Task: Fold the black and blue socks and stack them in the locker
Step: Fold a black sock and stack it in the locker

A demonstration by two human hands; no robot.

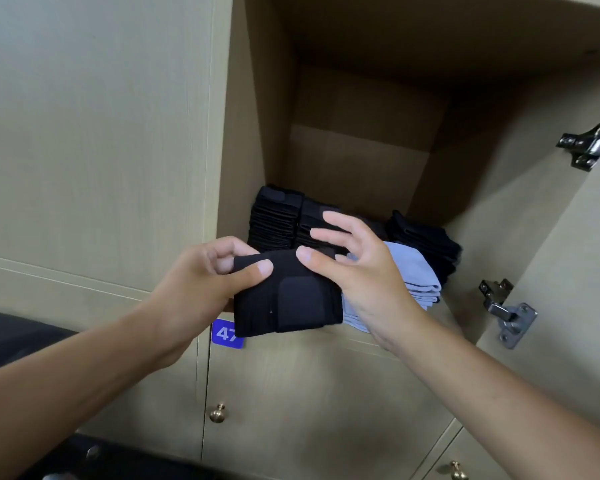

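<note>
One folded black sock (286, 299) is held at the front edge of the open locker (361, 150), just above its floor. The left hand (201, 282) grips the sock's left end, thumb on top and fingers curled under. The right hand (357, 268) rests its thumb on the sock's top right corner, with its four fingers spread and loose.

Inside the locker sit two tall stacks of black socks (284, 220) on the left, one pile of blue socks (416, 278) in front, and one pile of dark socks (426, 240) on the right.

Two metal hinges (510, 313) are on the open door. One blue number tag (224, 334) and two round brass knobs (217, 413) are below.
</note>
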